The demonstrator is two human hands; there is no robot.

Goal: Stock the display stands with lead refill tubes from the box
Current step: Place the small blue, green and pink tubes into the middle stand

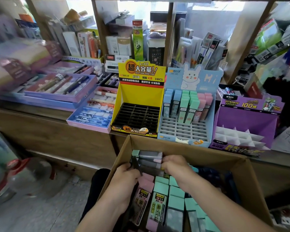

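Picking up stock: inside the box [208, 154], the left hand [127, 172] and right hand [174, 164] curl their fingers [166, 160] tight round a bundle of lead refill tubes [150, 158] at its far end. Next, I judge, lift the bundle to the empty yellow stand [137, 97] on the counter's [40, 114] front edge, one tube per slot.

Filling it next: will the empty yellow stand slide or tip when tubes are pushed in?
Likely light: the yellow stand is cardboard, its black slots all empty, so it may slide. The tall back card might let it rock backwards.
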